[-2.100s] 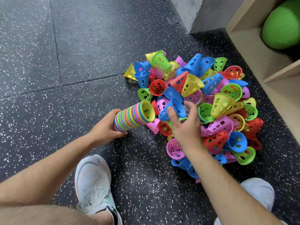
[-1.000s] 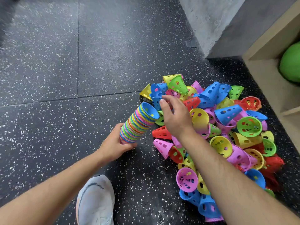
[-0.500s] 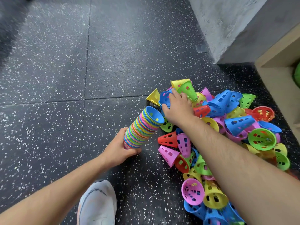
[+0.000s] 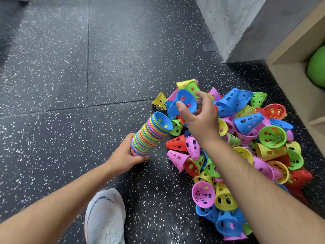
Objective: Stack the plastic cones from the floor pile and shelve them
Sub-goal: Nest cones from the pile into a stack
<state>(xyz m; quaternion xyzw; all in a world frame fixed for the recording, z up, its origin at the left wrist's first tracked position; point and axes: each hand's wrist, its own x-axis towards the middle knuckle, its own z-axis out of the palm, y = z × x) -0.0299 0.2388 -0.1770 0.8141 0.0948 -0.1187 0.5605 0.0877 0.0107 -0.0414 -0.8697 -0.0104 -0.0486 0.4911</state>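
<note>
The blue cone is in my right hand, held up over the near-left edge of the pile. My thumb lies across its wide mouth and my forefinger curls over the far rim, so the rim is pinched between them; the other fingers are loosely bent behind it. The mouth faces up toward me and the narrow end points down and to the left. My right forearm reaches in from the lower right, passing over the pile. Just below and left of that cone is the stack, a long nested column of many colours, leaning to the right with a blue cone as its open top. The held cone and the stack's top are near each other but apart. My left hand wraps around the stack's lower end, down at the speckled black floor, with the thumb on the near side. The loose cones lie heaped to the right of both hands. My white shoe is below the left hand. A grey wall and a wooden shelf holding a green ball stand beyond the pile.
</note>
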